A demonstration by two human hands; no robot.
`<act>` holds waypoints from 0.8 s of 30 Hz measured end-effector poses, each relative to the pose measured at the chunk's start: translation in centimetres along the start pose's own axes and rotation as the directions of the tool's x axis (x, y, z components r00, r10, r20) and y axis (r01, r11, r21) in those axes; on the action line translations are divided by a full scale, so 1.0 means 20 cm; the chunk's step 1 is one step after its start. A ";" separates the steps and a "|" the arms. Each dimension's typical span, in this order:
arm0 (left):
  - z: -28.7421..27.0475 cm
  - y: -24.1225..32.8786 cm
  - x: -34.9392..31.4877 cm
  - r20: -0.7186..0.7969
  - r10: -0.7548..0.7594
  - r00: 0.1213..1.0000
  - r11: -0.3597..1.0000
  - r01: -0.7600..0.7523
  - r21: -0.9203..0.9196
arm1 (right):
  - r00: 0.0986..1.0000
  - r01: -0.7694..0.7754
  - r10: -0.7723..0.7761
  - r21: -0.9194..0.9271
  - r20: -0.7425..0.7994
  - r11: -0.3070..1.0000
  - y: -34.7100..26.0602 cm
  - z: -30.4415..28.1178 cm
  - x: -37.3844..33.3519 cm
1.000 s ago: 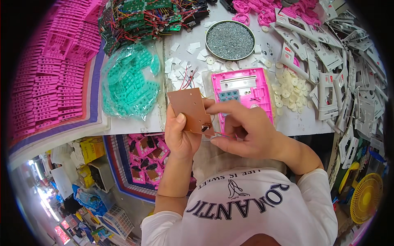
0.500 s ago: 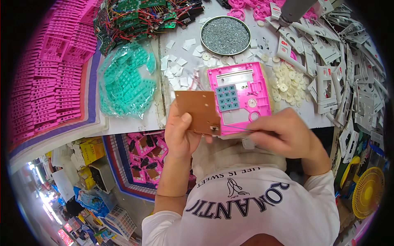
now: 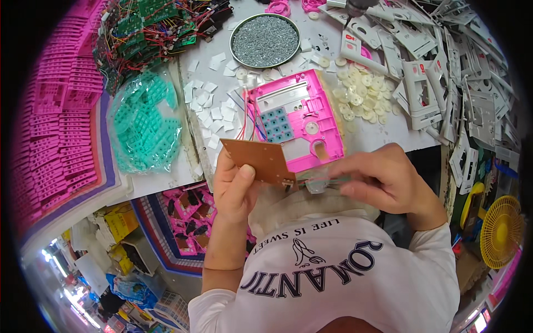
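My left hand (image 3: pixel 236 188) grips a brown circuit board (image 3: pixel 258 161) by its near left edge, thumb on top. The board is tilted, and coloured wires (image 3: pixel 242 125) run up from behind it. Beside the board's right corner is my right hand (image 3: pixel 383 180), its fingers pinched and blurred. A thin blue-green wire (image 3: pixel 327 180) seems to stretch from that corner to the fingers. Just beyond the board lies an open pink plastic casing (image 3: pixel 327 119), inner side up. A grey-blue rubber keypad (image 3: pixel 276 125) and a pale round disc (image 3: pixel 312 128) sit in it.
A round tin of small screws (image 3: pixel 265 40) stands at the back. White squares (image 3: pixel 214 114), cream discs (image 3: pixel 369 94) and white panels (image 3: pixel 422 100) lie around the casing. To the left are bagged turquoise keypads (image 3: pixel 145 122), wired green boards (image 3: pixel 150 28) and stacked pink casings (image 3: pixel 64 122).
The view has shifted, moving the table things leftward. The board has turned and tilted in my left hand, showing more coloured wires behind it. My right hand still hovers by its corner.
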State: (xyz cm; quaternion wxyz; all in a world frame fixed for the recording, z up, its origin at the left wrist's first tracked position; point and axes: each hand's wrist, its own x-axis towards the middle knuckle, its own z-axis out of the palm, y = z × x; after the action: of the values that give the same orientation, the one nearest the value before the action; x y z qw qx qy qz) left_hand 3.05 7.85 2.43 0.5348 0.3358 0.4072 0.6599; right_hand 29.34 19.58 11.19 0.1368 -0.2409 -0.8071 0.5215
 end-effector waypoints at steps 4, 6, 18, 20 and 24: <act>0.03 0.05 0.01 0.055 -0.027 0.998 0.994 0.033 -0.104 | 0.993 -0.037 0.051 0.132 -0.105 0.991 -0.10 0.07 0.13; 0.04 0.08 -0.01 0.051 -0.051 0.997 0.990 0.057 -0.127 | 0.994 0.080 -0.068 0.142 -0.087 0.987 0.01 0.11 0.16; -0.18 -0.06 0.08 0.400 0.142 0.905 0.630 0.229 -0.742 | 0.926 0.352 -0.375 0.253 0.046 0.901 -0.02 0.15 0.23; -0.18 -0.06 0.08 0.383 0.146 0.912 0.718 0.169 -0.675 | 0.918 0.387 -0.395 0.148 0.032 0.910 0.04 0.18 0.26; -0.18 -0.07 0.08 0.341 0.117 0.933 0.829 0.097 -0.551 | 0.921 0.325 -0.297 -0.079 0.253 0.942 -0.09 0.16 0.32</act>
State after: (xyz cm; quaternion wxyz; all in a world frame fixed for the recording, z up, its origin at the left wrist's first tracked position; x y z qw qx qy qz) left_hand 0.15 9.00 -0.39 0.6713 0.2819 0.0894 0.6796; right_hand 21.98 19.97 11.25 0.1059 -0.0533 -0.8753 0.4688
